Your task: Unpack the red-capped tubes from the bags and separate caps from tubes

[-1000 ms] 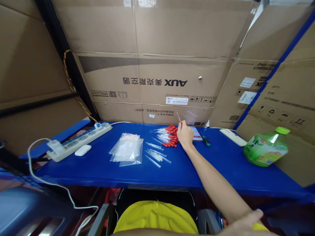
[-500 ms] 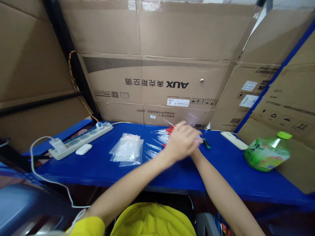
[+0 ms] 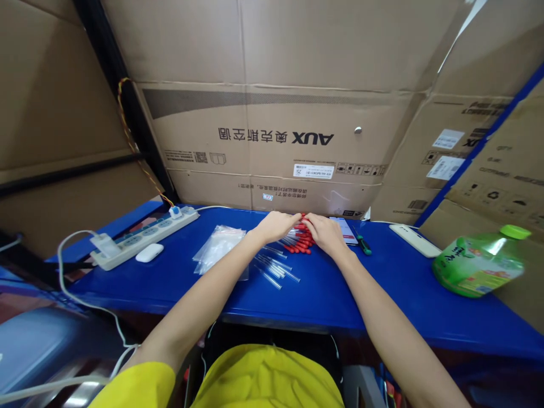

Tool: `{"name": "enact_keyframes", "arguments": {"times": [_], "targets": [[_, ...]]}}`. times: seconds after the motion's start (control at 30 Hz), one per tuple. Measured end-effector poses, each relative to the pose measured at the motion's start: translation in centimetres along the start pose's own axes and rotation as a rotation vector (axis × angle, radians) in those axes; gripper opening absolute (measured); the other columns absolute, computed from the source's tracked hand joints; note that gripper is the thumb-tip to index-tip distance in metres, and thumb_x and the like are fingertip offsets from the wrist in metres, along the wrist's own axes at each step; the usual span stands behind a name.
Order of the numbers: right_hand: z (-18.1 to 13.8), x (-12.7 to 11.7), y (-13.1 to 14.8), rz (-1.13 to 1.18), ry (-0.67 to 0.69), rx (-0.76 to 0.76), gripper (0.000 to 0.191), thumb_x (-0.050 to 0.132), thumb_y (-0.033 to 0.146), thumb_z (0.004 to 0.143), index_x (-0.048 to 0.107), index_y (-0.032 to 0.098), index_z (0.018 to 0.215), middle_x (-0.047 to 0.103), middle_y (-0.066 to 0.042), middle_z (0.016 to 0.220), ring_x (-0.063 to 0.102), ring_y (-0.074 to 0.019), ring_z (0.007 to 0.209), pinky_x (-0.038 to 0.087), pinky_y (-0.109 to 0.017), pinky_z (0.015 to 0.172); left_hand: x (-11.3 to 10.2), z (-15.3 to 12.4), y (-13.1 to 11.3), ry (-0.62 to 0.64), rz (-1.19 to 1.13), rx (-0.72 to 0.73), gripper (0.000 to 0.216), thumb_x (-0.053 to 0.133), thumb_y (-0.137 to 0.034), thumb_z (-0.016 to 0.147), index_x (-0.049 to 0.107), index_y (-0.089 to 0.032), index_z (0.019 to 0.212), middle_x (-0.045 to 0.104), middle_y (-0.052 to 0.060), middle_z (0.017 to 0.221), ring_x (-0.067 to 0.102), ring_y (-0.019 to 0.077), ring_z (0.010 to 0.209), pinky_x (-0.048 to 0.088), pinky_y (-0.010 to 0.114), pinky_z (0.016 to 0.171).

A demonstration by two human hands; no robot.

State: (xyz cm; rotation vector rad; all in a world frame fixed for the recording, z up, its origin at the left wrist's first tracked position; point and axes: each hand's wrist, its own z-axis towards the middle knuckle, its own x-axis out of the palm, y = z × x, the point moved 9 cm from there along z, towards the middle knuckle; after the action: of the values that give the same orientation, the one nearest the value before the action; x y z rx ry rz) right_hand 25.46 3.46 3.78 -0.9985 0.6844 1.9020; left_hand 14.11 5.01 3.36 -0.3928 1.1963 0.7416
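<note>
My left hand (image 3: 277, 225) and my right hand (image 3: 325, 231) meet at the far side of a pile of red-ended pieces (image 3: 302, 242) with thin pale shafts. Their fingertips come together on small red ends at the top of the pile, fingers bent inward; exactly which pieces they grip is partly hidden. Nearer to me, several clear thin tubes (image 3: 277, 267) lie loose on the blue table (image 3: 323, 300). Left of them, under my left forearm, is a stack of clear plastic bags (image 3: 219, 247).
A phone with a lit screen (image 3: 346, 231) and a green-handled screwdriver (image 3: 363, 243) lie right of my hands. Further right are a pale phone-like slab (image 3: 414, 239) and a green bottle (image 3: 478, 263). A power strip (image 3: 144, 238) and white earphone case (image 3: 149, 253) lie left. Cardboard (image 3: 272, 113) walls the back.
My hands were crossed and overlapping over the pile, blurred; now they are apart, one on each side, fingertips meeting at the red ends. The camera view has shifted slightly.
</note>
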Motion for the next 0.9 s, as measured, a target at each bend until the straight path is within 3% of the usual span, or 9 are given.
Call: {"name": "enact_keyframes", "arguments": {"times": [0.23, 0.4, 0.53, 0.63, 0.7, 0.8, 0.9], "targets": [[0.1, 1.2, -0.4, 0.004, 0.079, 0.022, 0.036, 0.039, 0.043, 0.110, 0.070, 0.024, 0.111, 0.079, -0.009, 0.100, 0.071, -0.0239, 0.086, 0.034, -0.030, 0.067, 0.8, -0.9, 1.4, 0.033, -0.073, -0.038, 0.031, 0.039, -0.037, 0.108, 0.066, -0.021, 0.110, 0.073, 0.010, 0.082, 0.066, 0.0243, 0.070, 0.036, 0.030, 0.065], [0.1, 1.4, -1.0, 0.229, 0.042, 0.033, 0.035, 0.041, 0.043, 0.109, 0.071, 0.025, 0.105, 0.079, -0.006, 0.096, 0.071, -0.0231, 0.086, 0.037, -0.028, 0.069, -0.3, -1.2, 2.1, -0.069, -0.303, -0.064, 0.031, 0.047, -0.042, 0.105, 0.071, -0.023, 0.099, 0.069, 0.006, 0.075, 0.061, 0.0197, 0.066, 0.032, 0.028, 0.064], [0.0, 0.9, -1.2, 0.494, -0.051, 0.051, 0.034, 0.042, 0.045, 0.108, 0.069, 0.024, 0.104, 0.077, -0.005, 0.092, 0.070, -0.0212, 0.083, 0.043, -0.027, 0.074, -2.0, -1.6, 3.8, -0.285, -0.778, -0.202, 0.039, 0.058, -0.053, 0.099, 0.074, -0.019, 0.089, 0.065, 0.002, 0.072, 0.054, 0.0154, 0.064, 0.035, 0.027, 0.065], [-0.1, 0.8, -1.1, 0.590, -0.119, 0.093, 0.034, 0.042, 0.046, 0.107, 0.068, 0.024, 0.104, 0.076, -0.005, 0.091, 0.070, -0.0210, 0.080, 0.044, -0.027, 0.074, -1.3, -1.9, 4.8, -0.441, -1.310, -0.379, 0.047, 0.062, -0.061, 0.094, 0.075, -0.016, 0.090, 0.055, 0.000, 0.065, 0.047, 0.0127, 0.059, 0.038, 0.026, 0.063], [-0.1, 1.0, -0.7, 0.584, -0.147, 0.107, 0.034, 0.042, 0.047, 0.106, 0.067, 0.024, 0.102, 0.075, -0.005, 0.088, 0.070, -0.0211, 0.079, 0.044, -0.027, 0.073, -0.4, -1.7, 4.3, -0.528, -1.665, -0.452, 0.049, 0.061, -0.064, 0.094, 0.072, -0.016, 0.089, 0.058, 0.001, 0.073, 0.053, 0.0126, 0.066, 0.044, 0.026, 0.069], [0.0, 1.6, 0.2, 0.504, -0.171, 0.133, 0.035, 0.041, 0.047, 0.106, 0.066, 0.024, 0.098, 0.073, -0.004, 0.082, 0.069, -0.0220, 0.077, 0.041, -0.027, 0.070, 0.3, -0.9, 2.6, -0.642, -2.087, -0.502, 0.049, 0.056, -0.060, 0.098, 0.054, -0.018, 0.073, 0.061, 0.004, 0.083, 0.061, 0.0149, 0.081, 0.050, 0.028, 0.081], [-0.1, 2.2, 0.8, 0.456, -0.163, 0.160, 0.036, 0.037, 0.046, 0.108, 0.065, 0.024, 0.105, 0.073, -0.005, 0.082, 0.069, -0.0228, 0.074, 0.038, -0.027, 0.067, -0.2, -0.1, 0.9, -0.723, -2.333, -0.478, 0.051, 0.042, -0.054, 0.105, 0.035, -0.021, 0.066, 0.046, 0.000, 0.067, 0.055, 0.0139, 0.069, 0.052, 0.030, 0.079]]}}
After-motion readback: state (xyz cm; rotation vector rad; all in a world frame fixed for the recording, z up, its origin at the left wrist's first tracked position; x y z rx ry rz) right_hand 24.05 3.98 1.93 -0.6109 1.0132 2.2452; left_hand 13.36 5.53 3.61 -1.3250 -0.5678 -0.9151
